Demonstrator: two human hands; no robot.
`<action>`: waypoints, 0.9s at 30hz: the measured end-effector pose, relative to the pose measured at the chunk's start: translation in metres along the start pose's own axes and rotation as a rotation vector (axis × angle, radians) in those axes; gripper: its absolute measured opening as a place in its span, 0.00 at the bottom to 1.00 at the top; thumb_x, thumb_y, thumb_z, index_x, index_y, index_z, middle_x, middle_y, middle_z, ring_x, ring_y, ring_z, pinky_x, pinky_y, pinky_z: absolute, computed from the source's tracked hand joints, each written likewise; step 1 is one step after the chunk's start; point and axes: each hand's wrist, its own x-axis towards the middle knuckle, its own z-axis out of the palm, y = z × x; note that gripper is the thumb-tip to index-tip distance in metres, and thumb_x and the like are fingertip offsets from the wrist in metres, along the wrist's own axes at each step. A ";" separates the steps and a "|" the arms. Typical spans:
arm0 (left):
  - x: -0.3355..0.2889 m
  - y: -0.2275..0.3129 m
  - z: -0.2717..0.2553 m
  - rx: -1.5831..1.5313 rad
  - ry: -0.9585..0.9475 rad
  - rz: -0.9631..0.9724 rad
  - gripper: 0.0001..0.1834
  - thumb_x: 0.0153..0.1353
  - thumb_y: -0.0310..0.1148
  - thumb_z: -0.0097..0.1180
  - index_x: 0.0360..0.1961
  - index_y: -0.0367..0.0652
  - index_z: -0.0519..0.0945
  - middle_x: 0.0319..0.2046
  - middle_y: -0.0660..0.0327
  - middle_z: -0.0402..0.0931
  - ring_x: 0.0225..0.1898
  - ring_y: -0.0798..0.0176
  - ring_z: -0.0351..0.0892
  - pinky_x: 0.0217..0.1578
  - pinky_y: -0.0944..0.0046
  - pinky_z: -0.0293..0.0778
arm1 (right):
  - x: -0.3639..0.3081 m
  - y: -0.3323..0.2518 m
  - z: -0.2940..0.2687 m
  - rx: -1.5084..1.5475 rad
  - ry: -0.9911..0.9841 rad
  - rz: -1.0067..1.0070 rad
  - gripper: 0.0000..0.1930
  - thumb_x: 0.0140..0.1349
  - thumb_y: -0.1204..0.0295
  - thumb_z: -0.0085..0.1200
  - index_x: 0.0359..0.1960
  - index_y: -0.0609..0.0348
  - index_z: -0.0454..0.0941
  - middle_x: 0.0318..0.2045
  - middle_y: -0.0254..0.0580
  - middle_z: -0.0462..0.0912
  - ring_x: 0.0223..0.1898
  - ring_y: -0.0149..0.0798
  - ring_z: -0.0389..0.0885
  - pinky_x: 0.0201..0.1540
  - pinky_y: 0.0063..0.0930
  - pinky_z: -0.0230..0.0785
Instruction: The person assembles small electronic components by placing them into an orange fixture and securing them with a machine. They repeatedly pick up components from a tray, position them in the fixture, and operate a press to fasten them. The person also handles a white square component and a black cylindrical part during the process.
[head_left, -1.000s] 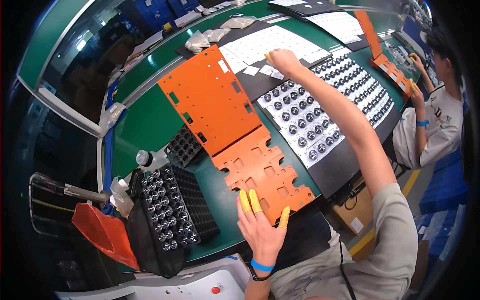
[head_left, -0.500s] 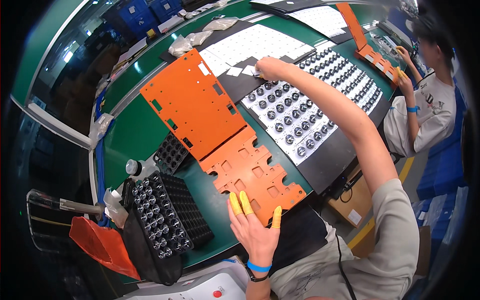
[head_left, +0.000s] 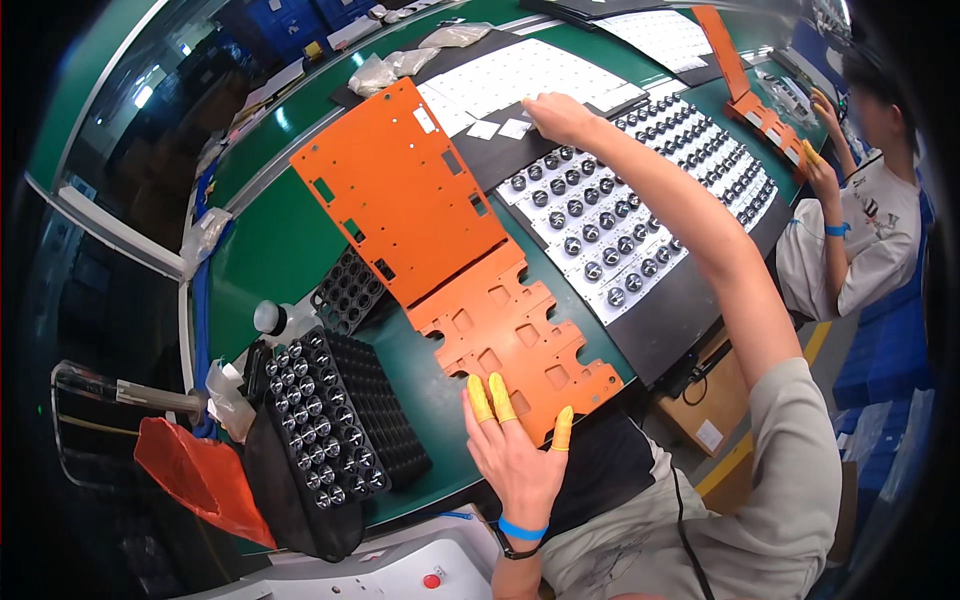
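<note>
My left hand, with yellow finger cots on three fingertips, rests flat on the near edge of an orange slotted plate on the green bench. It holds nothing. My right hand is stretched far across the bench, fingers down at the top edge of a white sheet of round black-and-silver parts, next to small white squares. Whether it pinches anything cannot be seen. A larger orange panel lies beyond the slotted plate.
A black tray of round parts stands at the near left, with an empty black tray behind it and an orange bag at the bench edge. A second person works at the right. White sheets lie farther back.
My right hand has drawn slightly back along the top edge of the parts sheet. My left hand stays on the orange slotted plate.
</note>
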 end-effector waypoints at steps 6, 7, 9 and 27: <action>-0.002 -0.001 -0.015 -0.064 -0.017 0.055 0.47 0.57 0.47 0.68 0.71 0.35 0.59 0.70 0.46 0.55 0.73 0.42 0.50 0.70 0.43 0.51 | -0.041 -0.053 -0.069 0.323 0.276 -0.108 0.09 0.61 0.76 0.55 0.42 0.62 0.77 0.24 0.54 0.83 0.28 0.54 0.85 0.31 0.44 0.76; -0.001 0.000 -0.016 -0.257 0.020 0.067 0.47 0.59 0.49 0.65 0.71 0.36 0.58 0.70 0.46 0.55 0.73 0.43 0.50 0.70 0.42 0.50 | -0.058 -0.070 -0.087 0.426 0.343 -0.163 0.09 0.62 0.75 0.55 0.44 0.62 0.78 0.24 0.53 0.83 0.27 0.52 0.85 0.30 0.43 0.76; 0.002 0.002 -0.016 -0.639 0.090 0.080 0.45 0.63 0.52 0.61 0.72 0.38 0.57 0.71 0.48 0.54 0.74 0.43 0.50 0.71 0.40 0.48 | -0.089 -0.105 -0.111 0.522 0.560 -0.464 0.13 0.62 0.72 0.57 0.48 0.56 0.79 0.25 0.45 0.84 0.23 0.43 0.84 0.23 0.34 0.76; 0.126 0.002 0.038 -1.831 -0.211 -0.393 0.20 0.77 0.45 0.39 0.41 0.41 0.78 0.32 0.63 0.73 0.21 0.71 0.59 0.22 0.71 0.57 | -0.082 -0.104 -0.071 0.452 0.459 0.001 0.16 0.59 0.64 0.61 0.44 0.60 0.80 0.41 0.48 0.82 0.44 0.51 0.81 0.50 0.39 0.74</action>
